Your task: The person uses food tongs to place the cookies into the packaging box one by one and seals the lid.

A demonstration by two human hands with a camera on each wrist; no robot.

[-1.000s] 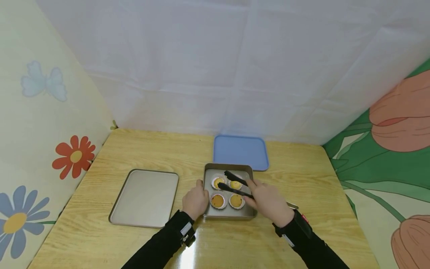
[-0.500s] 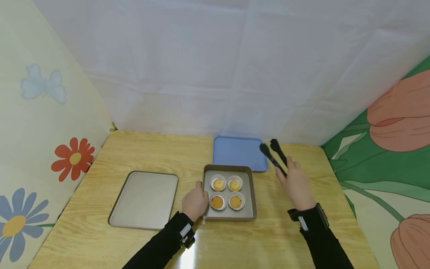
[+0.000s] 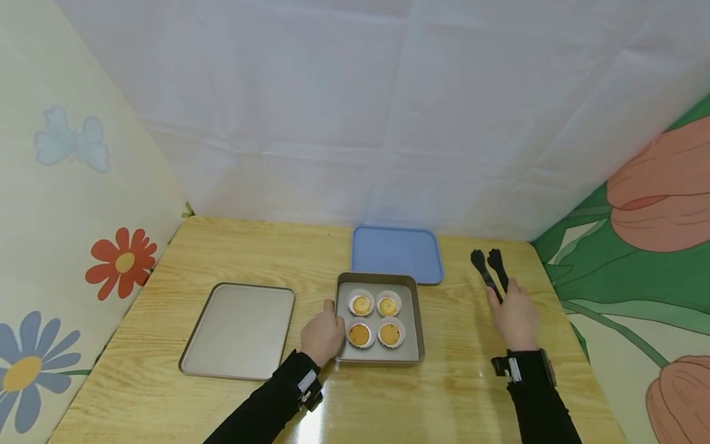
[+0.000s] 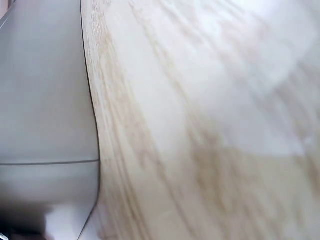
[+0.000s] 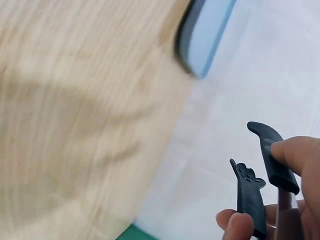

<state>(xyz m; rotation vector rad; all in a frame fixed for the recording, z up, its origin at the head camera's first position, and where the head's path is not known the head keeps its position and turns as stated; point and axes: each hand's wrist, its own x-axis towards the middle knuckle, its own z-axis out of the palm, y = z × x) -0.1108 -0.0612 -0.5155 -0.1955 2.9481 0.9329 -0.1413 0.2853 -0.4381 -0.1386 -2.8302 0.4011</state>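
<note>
In the head view, a square metal baking pan sits mid-table with several small cupcakes in paper cups inside it. My left hand, fingers curled, grips the pan's left side at the wall. The left wrist view shows that pan wall close up, the hand mostly outside the picture. To the right, my right hand holds a pair of black-tipped tongs with nothing between the tips. Up close in the right wrist view, the thumb lies on one tong arm and fingers on the other.
A flat metal tray lies on the wooden table left of the pan. Behind the pan is a blue tray, near the white backdrop. Printed panels flank both sides.
My right hand has carried the tongs from over the cupcakes out to the right side of the table. The left hand has stayed at the pan, and the cupcakes remain in place.
</note>
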